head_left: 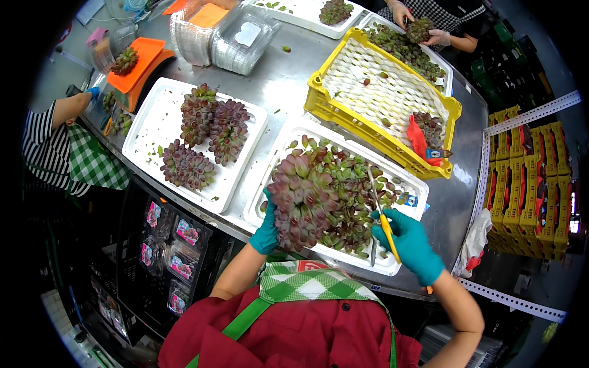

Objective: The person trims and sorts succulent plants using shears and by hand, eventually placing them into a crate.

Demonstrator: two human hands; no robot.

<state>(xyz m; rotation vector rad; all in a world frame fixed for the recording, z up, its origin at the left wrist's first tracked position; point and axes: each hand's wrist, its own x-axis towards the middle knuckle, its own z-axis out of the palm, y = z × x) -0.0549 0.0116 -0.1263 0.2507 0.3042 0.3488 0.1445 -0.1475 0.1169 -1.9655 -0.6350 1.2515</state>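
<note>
A large cluster of purple-green succulent rosettes [302, 199] is held up over a white foam tray [253, 211]. My left hand [267, 230], in a teal glove, grips it from its left side, with the fingers partly hidden behind it. In my right hand [408, 242], also teal-gloved, is a slim yellow-handled tool [388, 236] with a long metal blade pointing up and away. The blade reaches over many loose green and reddish succulent leaves [353, 214] in the tray. A second thin metal piece [373, 253] shows by the tray's near edge, partly hidden.
Another white tray [144, 138] on the left holds several succulent clusters [228, 129]. A yellow crate [319, 101] lined with white netting stands far right. Clear plastic boxes [245, 43] are stacked at the back. Other people work at left and far right. Packed boxes [184, 233] sit below the table.
</note>
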